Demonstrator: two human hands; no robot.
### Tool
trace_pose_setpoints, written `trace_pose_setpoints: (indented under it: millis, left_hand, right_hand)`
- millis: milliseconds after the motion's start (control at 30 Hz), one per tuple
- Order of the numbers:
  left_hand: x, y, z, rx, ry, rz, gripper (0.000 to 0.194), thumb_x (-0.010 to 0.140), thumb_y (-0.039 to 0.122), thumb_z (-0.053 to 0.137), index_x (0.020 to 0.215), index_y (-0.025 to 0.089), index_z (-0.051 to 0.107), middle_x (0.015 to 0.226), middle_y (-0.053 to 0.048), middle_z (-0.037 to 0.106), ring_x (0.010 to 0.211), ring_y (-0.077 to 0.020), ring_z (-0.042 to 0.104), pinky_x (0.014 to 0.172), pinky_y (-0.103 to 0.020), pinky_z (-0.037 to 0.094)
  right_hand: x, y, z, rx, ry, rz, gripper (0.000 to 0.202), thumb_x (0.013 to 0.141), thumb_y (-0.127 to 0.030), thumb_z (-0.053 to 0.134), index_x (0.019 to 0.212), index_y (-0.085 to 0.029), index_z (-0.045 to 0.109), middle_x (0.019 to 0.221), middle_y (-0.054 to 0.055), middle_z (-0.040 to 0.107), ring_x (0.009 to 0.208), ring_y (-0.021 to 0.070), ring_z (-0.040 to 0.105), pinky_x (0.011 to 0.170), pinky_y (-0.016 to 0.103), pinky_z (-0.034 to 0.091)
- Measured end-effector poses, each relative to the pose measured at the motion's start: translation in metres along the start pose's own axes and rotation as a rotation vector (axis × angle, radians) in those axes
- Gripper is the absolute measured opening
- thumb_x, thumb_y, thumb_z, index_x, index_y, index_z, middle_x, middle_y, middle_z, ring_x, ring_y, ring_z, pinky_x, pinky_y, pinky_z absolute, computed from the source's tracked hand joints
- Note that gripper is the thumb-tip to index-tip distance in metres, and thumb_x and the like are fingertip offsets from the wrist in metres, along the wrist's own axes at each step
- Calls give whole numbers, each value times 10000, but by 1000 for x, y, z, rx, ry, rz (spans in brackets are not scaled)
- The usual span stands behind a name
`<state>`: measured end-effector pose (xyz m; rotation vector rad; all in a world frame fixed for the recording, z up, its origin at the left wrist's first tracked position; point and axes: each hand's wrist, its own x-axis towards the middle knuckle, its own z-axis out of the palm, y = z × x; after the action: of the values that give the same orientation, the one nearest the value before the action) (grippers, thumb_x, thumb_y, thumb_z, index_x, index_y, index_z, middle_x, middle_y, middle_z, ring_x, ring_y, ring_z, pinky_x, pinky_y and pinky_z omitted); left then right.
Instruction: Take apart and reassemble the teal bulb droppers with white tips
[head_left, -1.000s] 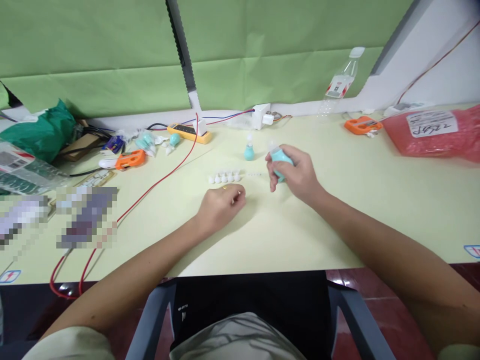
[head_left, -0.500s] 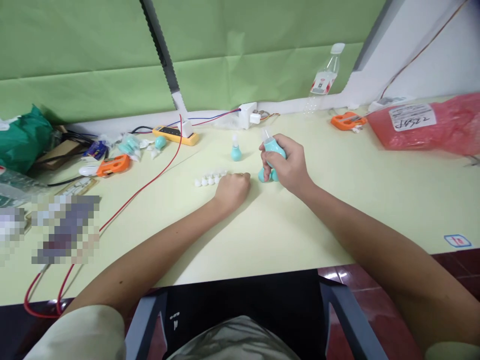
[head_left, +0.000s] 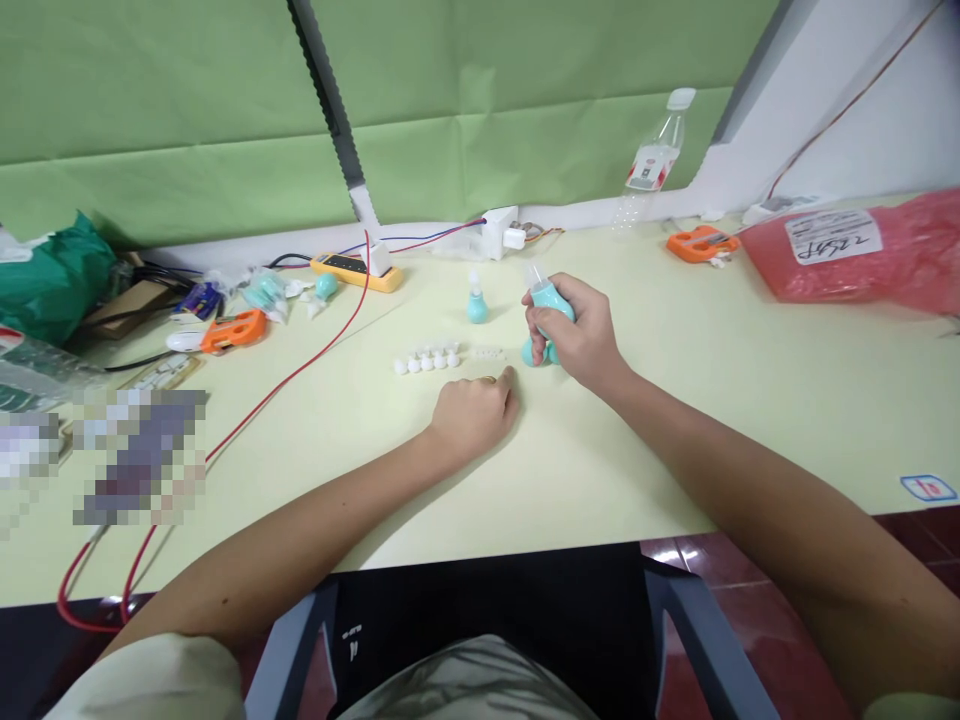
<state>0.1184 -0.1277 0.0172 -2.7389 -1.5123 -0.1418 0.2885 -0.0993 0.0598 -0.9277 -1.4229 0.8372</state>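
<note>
- With our right hand (head_left: 581,332) we hold a teal bulb (head_left: 553,298) over the worktop (head_left: 750,400), right of the middle; its clear tip (head_left: 535,275) points up, leaning to the left.
- The grip of that hand is closed around the bulb, with the thumb across its near side.
- Below those fingers, rounded teal shapes (head_left: 528,353) show, partly hidden; we cannot tell whether they are held or rest on the worktop.
- Our left hand (head_left: 474,415) is nearer and to the left, apart from the right one; its grip is mostly curled, one finger reaching to the far right, and we cannot tell whether anything is under it.
- Just beyond our left hand we see a row of white pieces (head_left: 427,360), and to their right a line of smaller pale pieces (head_left: 490,353).
- Farther off, a second bulb (head_left: 477,307), teal too, stands upright.
- At the far side we have a yellow power strip (head_left: 349,270) on the left and a red bag (head_left: 840,255) on the right.
</note>
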Motion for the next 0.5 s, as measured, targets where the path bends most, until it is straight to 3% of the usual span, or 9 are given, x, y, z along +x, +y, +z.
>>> trace_pose_setpoints:
  millis: [500]
  left_hand:
    - [15,2,-2,24,-54,-94,506,991,271,347,1450,143,519,847,-164,736,799,-328,738,676,-384,497]
  right_hand:
    - [-2,0,3,-32,-33,21,40,835,-199,589,871,-214,595,618,-32,538,435,143,531,447,310,449]
